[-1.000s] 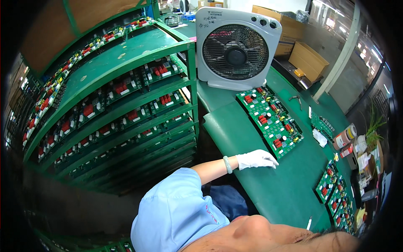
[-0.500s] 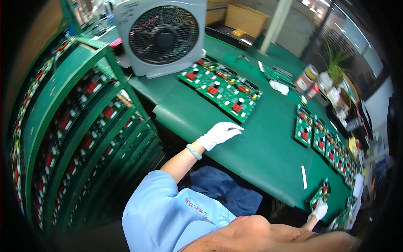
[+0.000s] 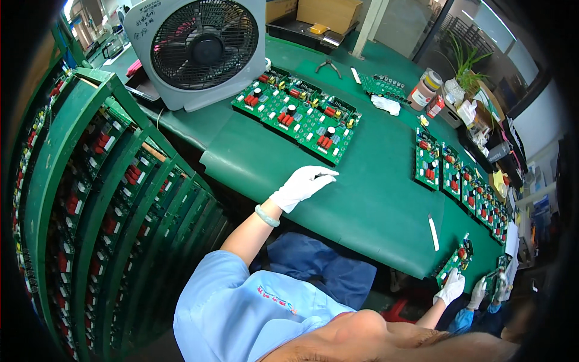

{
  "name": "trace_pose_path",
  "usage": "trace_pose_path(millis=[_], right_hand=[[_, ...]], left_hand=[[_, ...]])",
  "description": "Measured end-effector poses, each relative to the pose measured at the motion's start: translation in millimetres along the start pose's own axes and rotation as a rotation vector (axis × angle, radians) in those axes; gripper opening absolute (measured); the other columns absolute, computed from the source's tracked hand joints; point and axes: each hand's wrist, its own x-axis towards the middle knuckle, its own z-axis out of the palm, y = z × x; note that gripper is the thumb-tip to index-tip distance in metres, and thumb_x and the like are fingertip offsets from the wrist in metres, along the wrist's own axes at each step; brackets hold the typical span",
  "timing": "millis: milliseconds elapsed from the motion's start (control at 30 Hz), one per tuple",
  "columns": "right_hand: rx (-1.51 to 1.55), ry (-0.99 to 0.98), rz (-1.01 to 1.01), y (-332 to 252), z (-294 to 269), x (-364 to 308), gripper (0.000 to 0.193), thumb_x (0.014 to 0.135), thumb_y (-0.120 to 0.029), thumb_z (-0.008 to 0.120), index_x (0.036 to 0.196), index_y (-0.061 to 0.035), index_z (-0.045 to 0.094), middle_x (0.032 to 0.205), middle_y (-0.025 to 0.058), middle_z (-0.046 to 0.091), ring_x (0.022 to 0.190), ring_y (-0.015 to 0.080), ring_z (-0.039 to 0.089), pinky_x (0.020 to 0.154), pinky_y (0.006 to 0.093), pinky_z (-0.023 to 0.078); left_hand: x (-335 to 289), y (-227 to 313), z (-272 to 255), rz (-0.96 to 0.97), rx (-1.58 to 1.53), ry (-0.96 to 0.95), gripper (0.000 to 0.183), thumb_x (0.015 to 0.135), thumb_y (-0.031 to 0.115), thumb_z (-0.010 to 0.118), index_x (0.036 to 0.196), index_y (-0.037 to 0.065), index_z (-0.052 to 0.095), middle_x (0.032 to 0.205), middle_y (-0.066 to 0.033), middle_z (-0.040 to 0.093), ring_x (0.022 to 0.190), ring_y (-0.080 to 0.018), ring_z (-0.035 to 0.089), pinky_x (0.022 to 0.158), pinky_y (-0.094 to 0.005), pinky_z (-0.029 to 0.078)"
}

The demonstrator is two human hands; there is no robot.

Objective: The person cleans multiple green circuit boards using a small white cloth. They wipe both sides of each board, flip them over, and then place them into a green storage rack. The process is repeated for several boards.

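My left hand (image 3: 301, 187), in a white glove, hovers over or rests on the green mat near the front edge. Its fingers are stretched out with nothing in them. Just beyond the fingertips lies a large green circuit board panel (image 3: 298, 114) with red, black and yellow components. Far to the right, my white-gloved right hand (image 3: 451, 287) grips the near end of a small, narrow circuit board (image 3: 457, 258), which is tilted over the table's edge. My right fingers are partly hidden by the board.
Left stands a green rack (image 3: 90, 127) full of boards; behind the panel, a grey box fan (image 3: 205, 51). Several boards (image 3: 476, 196) line the right side. A white strip (image 3: 433, 234) and pliers (image 3: 328, 67) lie on the mat. A co-worker's gloved hand (image 3: 477, 294) is at lower right.
The whole view has shifted, so the table things sit further left and higher. My left fingers are slightly more spread. A co-worker's hands and blue sleeve now show at lower right.
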Motion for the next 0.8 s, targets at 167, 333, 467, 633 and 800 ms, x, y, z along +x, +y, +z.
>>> trace_pose_path(millis=[167,333,467,633,800], right_hand=[[0.192,0.079,-0.037,-15,-1,-13,0.044,0.092,-0.044,0.067,0.088,0.0001,0.068,0.079,0.011,0.068,0.07,0.0217,0.062,0.069,0.0348,0.048],[0.398,0.198,-0.401,-153,-30,-86,0.022,0.084,-0.021,0.079,0.086,-0.0009,0.069,0.076,0.0083,0.067,0.063,0.0188,0.062,0.061,0.0322,0.05],[0.577,0.219,-0.759,-258,-8,-128,0.018,0.077,-0.015,0.081,0.081,-0.0034,0.068,0.074,0.0084,0.065,0.06,0.024,0.062,0.059,0.0331,0.051],[0.272,-0.036,-0.706,-314,46,-150,0.028,0.082,-0.033,0.072,0.088,-0.0064,0.068,0.077,0.0088,0.065,0.071,0.0289,0.066,0.063,0.0412,0.053],[0.346,-0.208,-0.724,-328,43,-159,0.04,0.086,-0.046,0.07,0.086,-0.0059,0.068,0.085,0.0129,0.067,0.08,0.0317,0.067,0.071,0.0429,0.054]], left_hand=[[-2,13,-1,-0.11,-0.061,-0.023,0.028,0.097,0.017,0.063,0.12,0.005,0.07,0.104,-0.0083,0.074,0.101,-0.0128,0.066,0.09,-0.0274,0.05],[5,17,7,-0.068,-0.035,0.007,0.027,0.097,0.02,0.063,0.119,0.006,0.071,0.098,-0.0017,0.074,0.073,-0.0054,0.055,0.068,-0.0227,0.046],[-4,34,-3,-0.252,-0.144,0.069,0.028,0.098,0.021,0.062,0.12,0.007,0.071,0.096,0.0018,0.074,0.069,-0.0014,0.05,0.065,-0.019,0.043],[1,18,3,-0.131,-0.141,0.127,0.028,0.099,0.022,0.06,0.12,0.006,0.071,0.097,0.0024,0.075,0.06,0.0003,0.043,0.056,-0.017,0.037],[4,0,5,-0.089,-0.131,0.155,0.028,0.1,0.021,0.059,0.119,0.004,0.07,0.098,-0.0009,0.075,0.057,-0.0006,0.042,0.052,-0.0173,0.034]])
